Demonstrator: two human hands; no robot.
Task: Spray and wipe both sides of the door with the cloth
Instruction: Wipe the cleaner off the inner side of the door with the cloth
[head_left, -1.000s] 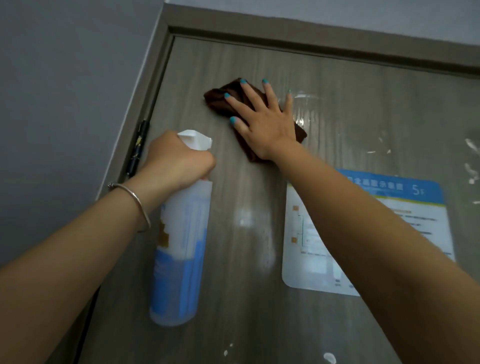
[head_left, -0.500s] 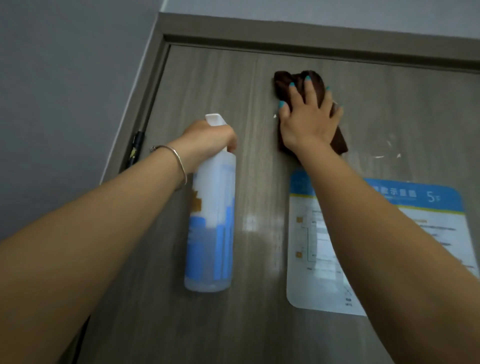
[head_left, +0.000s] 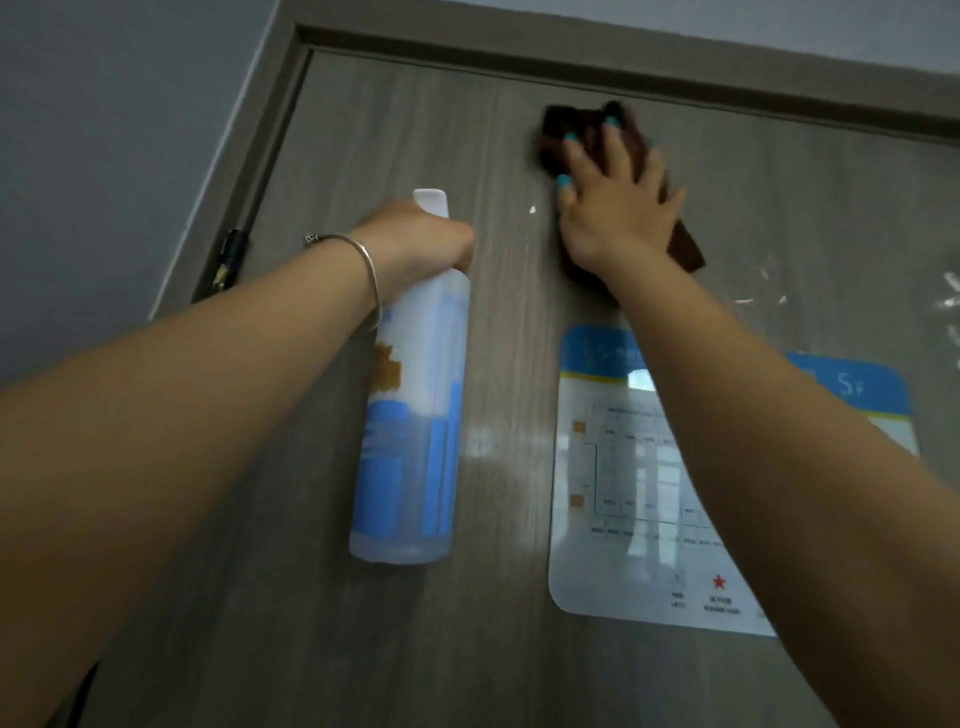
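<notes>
A grey-brown wood-grain door (head_left: 395, 114) fills the view, seen from close up. My right hand (head_left: 615, 205) presses a dark brown cloth (head_left: 558, 137) flat against the door's upper part, fingers spread over it; the cloth's lower corner shows at the right of my wrist. My left hand (head_left: 415, 239) is closed around the neck of a white and blue spray bottle (head_left: 410, 415), which hangs upright close to the door, left of the cloth. Its nozzle sticks up above my fingers.
A white and blue floor-plan sign (head_left: 613, 493) is stuck on the door below the cloth. White spray flecks (head_left: 950, 291) dot the door at the right. The door frame (head_left: 270, 135) and a black hinge (head_left: 228, 260) run along the left, next to a grey wall (head_left: 104, 130).
My right hand has slid the cloth rightwards along the top of the door, then held near the same spot. The left hand with the bottle rose slightly and shifted right.
</notes>
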